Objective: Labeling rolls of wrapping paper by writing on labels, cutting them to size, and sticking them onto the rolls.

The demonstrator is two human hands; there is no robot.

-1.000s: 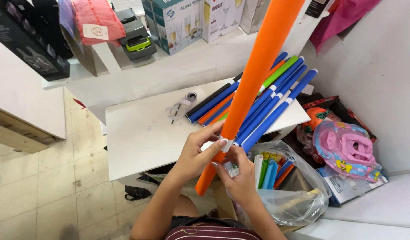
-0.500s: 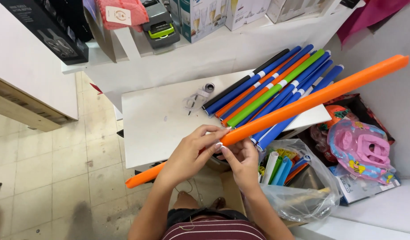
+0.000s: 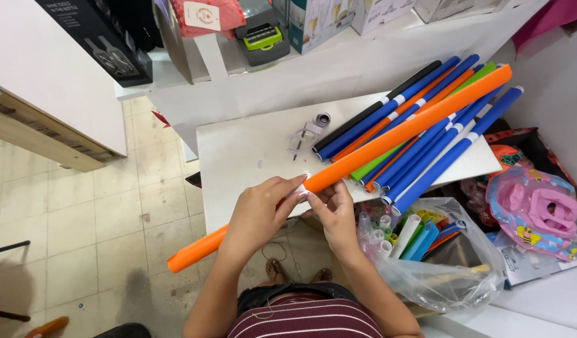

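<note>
Both hands, left [image 3: 258, 213] & right [image 3: 333, 209], clamped on orange roll [image 3: 388, 138] mid-length (white label [image 3: 301, 189] under fingertips), best kept flat across bench [image 3: 251, 156], wrapped tight w/o slack.

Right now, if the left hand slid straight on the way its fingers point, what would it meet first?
The left hand points up-right along the orange roll. It would probably first meet the bundle of blue rolls on the white table, though depth is unclear.
</note>
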